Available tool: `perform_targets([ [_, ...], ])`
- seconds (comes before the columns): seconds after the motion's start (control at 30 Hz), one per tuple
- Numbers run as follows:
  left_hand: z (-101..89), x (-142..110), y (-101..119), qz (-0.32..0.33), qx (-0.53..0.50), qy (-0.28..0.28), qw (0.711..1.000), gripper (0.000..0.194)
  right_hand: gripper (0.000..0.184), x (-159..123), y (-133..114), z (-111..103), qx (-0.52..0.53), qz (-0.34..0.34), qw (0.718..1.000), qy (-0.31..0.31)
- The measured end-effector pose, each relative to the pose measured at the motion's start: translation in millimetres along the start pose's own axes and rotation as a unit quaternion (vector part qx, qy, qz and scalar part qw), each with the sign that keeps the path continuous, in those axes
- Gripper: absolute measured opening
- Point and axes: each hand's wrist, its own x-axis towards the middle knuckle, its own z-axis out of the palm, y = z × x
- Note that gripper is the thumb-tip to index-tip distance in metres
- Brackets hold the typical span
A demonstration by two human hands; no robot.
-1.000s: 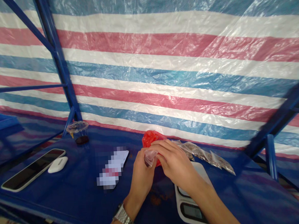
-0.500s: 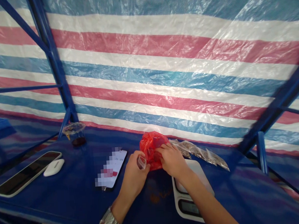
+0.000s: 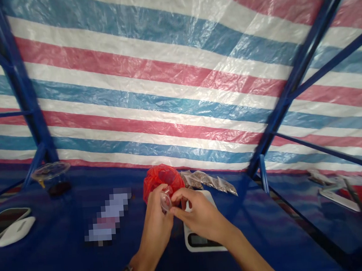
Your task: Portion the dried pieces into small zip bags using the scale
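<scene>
My left hand (image 3: pixel 156 227) and my right hand (image 3: pixel 198 216) meet over the blue table, fingers pinched together on a small clear plastic bag (image 3: pixel 166 201). Just behind them sits a crumpled red plastic bag (image 3: pixel 159 178). Under my right hand lies a white digital scale (image 3: pixel 202 241), partly hidden by it. A row of small filled clear packets (image 3: pixel 210 179) lies behind the scale, near the striped tarp wall. A watch shows on my left wrist.
A phone (image 3: pixel 108 215) lies left of my hands. Further left are a clear lidded cup with dark liquid (image 3: pixel 51 177), a white mouse (image 3: pixel 16 230) and a tablet (image 3: pixel 3 218). Blue metal posts (image 3: pixel 291 88) frame the bench. Another scale (image 3: pixel 338 195) sits at right.
My right hand has come back from the red bag and now joins the left on the small clear bag. The view has swung right, so the objects sit further left in the frame.
</scene>
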Motion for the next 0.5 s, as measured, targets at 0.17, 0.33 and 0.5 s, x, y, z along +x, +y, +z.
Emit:
perform_targets([
  [0.17, 20.8, -13.9, 9.1, 0.044, 0.058, -0.069, 0.995, 0.058, 0.010, -23.8, 12.8, -9.1, 0.036, 0.053, 0.997, 0.042],
  [0.33, 35.0, -23.0, 19.1, 0.047, 0.022, -0.119, 0.992, 0.077, 0.014, -31.8, 49.0, -12.6, 0.069, 0.090, 0.985, 0.129],
  [0.5, 33.5, -24.7, 27.5, 0.064, 0.034, -0.129, 0.989, 0.074, 0.027, -31.6, 103.4, -30.3, 0.006, 0.134, 0.965, 0.228],
])
